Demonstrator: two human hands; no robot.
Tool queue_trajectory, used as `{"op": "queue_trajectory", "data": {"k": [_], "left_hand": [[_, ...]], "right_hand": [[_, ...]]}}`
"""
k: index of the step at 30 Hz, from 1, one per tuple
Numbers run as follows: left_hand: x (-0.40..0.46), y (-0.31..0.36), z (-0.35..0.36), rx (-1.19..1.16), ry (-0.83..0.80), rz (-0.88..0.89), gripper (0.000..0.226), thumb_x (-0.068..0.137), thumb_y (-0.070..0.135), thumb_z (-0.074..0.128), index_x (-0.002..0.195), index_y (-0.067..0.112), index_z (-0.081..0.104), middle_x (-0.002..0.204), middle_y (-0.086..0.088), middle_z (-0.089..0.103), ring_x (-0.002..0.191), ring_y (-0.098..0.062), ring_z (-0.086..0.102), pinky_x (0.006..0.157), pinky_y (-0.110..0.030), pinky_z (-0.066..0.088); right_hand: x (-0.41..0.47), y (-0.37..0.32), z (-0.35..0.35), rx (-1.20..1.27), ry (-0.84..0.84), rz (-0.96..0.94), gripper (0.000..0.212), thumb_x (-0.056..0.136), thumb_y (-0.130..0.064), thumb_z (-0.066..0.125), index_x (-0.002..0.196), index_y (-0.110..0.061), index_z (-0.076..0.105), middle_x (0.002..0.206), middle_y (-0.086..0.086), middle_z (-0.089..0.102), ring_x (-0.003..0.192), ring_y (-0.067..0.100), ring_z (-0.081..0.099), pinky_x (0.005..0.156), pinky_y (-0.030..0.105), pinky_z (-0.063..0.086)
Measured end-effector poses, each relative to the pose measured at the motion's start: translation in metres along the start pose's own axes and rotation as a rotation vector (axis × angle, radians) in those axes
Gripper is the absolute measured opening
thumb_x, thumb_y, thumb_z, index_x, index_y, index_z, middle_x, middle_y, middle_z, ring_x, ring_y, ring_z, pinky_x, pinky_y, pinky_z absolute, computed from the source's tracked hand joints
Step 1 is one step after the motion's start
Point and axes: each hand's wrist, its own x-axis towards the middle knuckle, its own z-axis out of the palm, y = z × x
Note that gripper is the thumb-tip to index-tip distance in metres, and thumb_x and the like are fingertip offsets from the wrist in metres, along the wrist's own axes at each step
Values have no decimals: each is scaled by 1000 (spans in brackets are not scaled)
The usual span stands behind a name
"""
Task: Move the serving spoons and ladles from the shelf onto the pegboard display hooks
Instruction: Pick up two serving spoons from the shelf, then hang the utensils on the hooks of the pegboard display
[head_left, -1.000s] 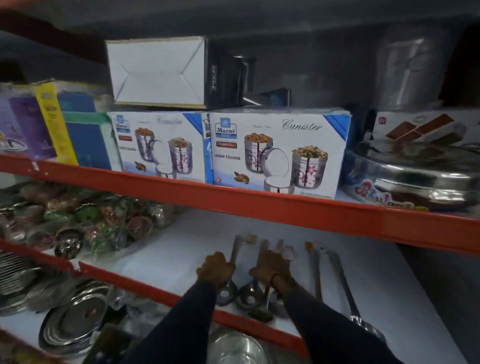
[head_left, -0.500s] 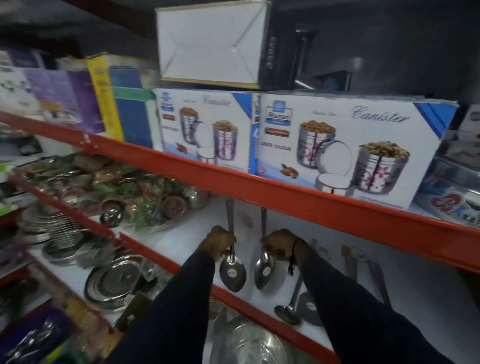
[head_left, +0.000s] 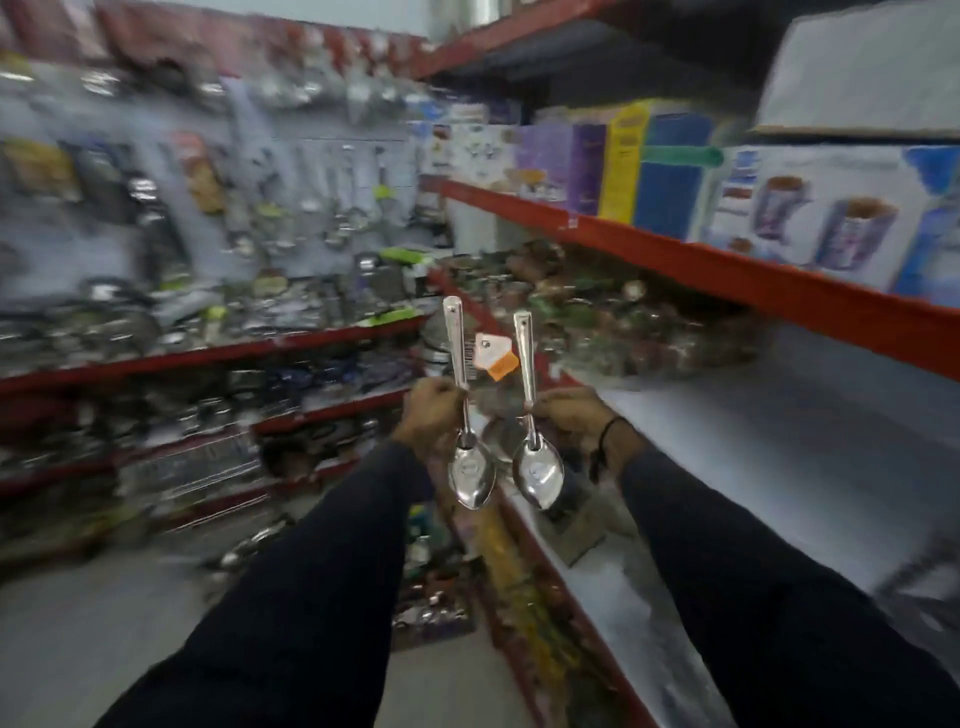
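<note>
My left hand (head_left: 428, 415) grips a steel serving spoon (head_left: 470, 475) by its handle, bowl hanging down. My right hand (head_left: 569, 415) holds a second steel serving spoon (head_left: 537, 475) the same way, close beside the first. An orange and white price tag (head_left: 496, 356) hangs between the two handles. Both spoons are in the air off the left edge of the white shelf (head_left: 779, 467). The pegboard display (head_left: 311, 171) with hanging ladles and utensils is far ahead on the left, blurred.
An orange-framed rack (head_left: 675, 249) runs along the right, with canister boxes (head_left: 831, 218) on the upper level and wrapped items (head_left: 623, 322) behind the spoons. Steel utensils fill the shelves (head_left: 208, 358) below the pegboard. Grey floor (head_left: 104, 623) lies at lower left.
Both hands lifted one spoon each off the white shelf and carried them out. The view swung left, from facing the shelf to looking down the aisle towards the pegboard.
</note>
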Motion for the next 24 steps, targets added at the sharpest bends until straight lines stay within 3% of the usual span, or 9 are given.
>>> {"op": "queue_trajectory", "data": {"k": [2,4,6,8,9,10,15,18,24], "left_hand": [[-22,-17,-62,16,89,-2,18,93,3,61,77,0,67,70,-16,58,60,-19,53,58,-31,46],[-56,-34,-130,25,229,-21,20,95,3,61,75,-1,63,64,-10,53,54,-15,51,53,-26,43],[-94,-47,-191,58,398,-32,21,96,4,61,75,2,59,64,-10,48,58,-18,47,54,-28,44],[-117,-60,-223,47,452,-54,19,96,8,64,83,-5,60,74,-16,52,69,-23,51,62,-42,54],[-178,-58,-271,17,680,-69,20,96,10,65,91,-10,62,81,-19,57,74,-26,55,69,-51,57],[-197,-58,-285,31,729,-68,21,96,11,65,98,-10,63,87,-23,62,77,-30,60,74,-57,58],[-330,-45,-340,63,1053,-57,15,98,9,61,100,-5,65,85,-25,68,72,-27,61,69,-43,50],[-409,-38,-351,83,1230,-35,14,100,9,58,88,9,65,62,-4,64,48,-12,56,50,-28,47],[-536,-8,-344,152,1548,-86,26,102,4,51,80,15,57,55,6,54,41,-3,49,36,-15,38]], "right_hand": [[-3,-6,60,-18,-158,-30,2,88,2,69,88,1,70,67,14,62,36,11,54,39,19,43],[-15,-15,128,-8,-379,-57,17,90,5,63,76,-4,66,61,8,65,35,9,56,40,18,44],[-32,-21,195,-26,-596,-95,13,90,6,62,81,-2,65,55,3,68,38,9,60,40,17,47],[-48,-27,230,-50,-670,-163,9,87,4,67,85,-5,67,59,3,68,43,10,63,43,20,52],[-93,-40,286,-64,-876,-183,12,85,5,70,81,-6,67,60,5,66,42,10,62,42,21,52],[-103,-40,306,-49,-928,-185,16,83,7,71,78,-7,66,60,6,66,41,11,62,40,21,52],[-198,-62,387,25,-1213,-172,18,87,13,62,82,-4,64,56,10,70,41,18,67,41,25,56],[-274,-71,414,-5,-1377,-244,19,88,9,63,84,-10,64,72,13,68,49,18,67,45,25,55],[-412,-71,430,2,-1620,-347,10,88,1,70,86,-8,67,83,18,61,61,21,57,58,29,50]]}}
